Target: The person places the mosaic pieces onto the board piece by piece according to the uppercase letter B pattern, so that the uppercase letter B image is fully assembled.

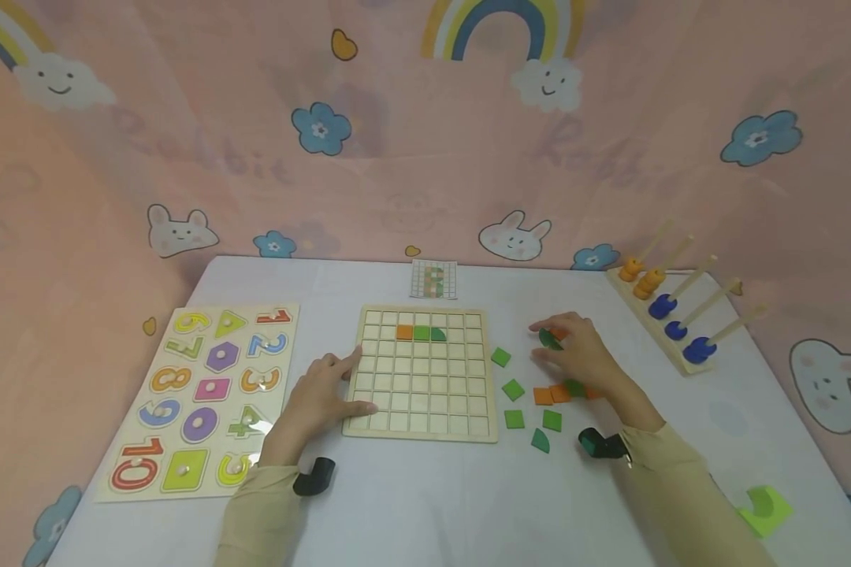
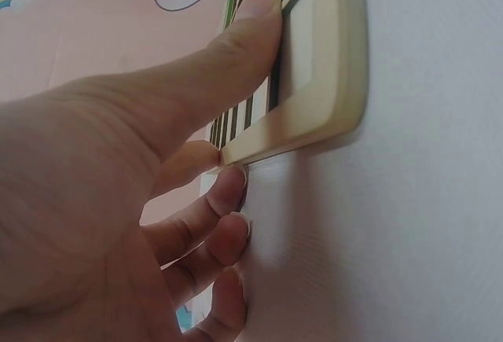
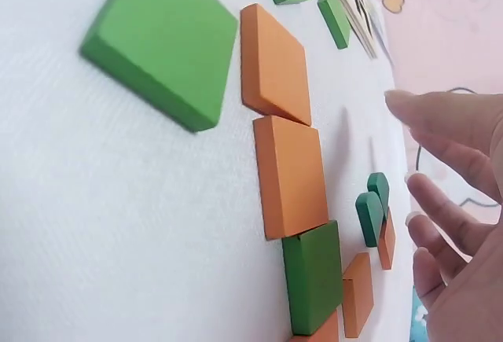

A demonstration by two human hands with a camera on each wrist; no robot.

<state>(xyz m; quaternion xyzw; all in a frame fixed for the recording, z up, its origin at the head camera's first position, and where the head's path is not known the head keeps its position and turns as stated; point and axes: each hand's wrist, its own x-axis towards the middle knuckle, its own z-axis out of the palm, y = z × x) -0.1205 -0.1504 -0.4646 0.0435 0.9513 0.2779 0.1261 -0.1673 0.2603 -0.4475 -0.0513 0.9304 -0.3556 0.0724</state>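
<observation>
My left hand [image 1: 317, 395] rests at the left side of a pale wooden grid board [image 1: 425, 433]. Its straight thumb lies on the board's top, and the index finger touches the side edge. On the board, an orange square [image 1: 405, 332], a green square [image 1: 421, 332] and a dark green quarter-round piece [image 1: 438, 335] sit side by side in one row. Over loose pieces to the right, my right hand [image 1: 583, 353] hovers with thumb and fingers apart, holding nothing. Below its fingers lie dark green rounded pieces [image 3: 369, 220] and an orange square [image 3: 387, 241].
More green squares [image 1: 514, 390] and orange squares [image 1: 543, 396] lie right of the board. A patterned grid card [image 1: 434, 279] is behind it. A number-and-shape puzzle [image 1: 198, 382] lies left; a peg stand with rings [image 1: 663, 315] and a light green block [image 1: 766, 510] are at right.
</observation>
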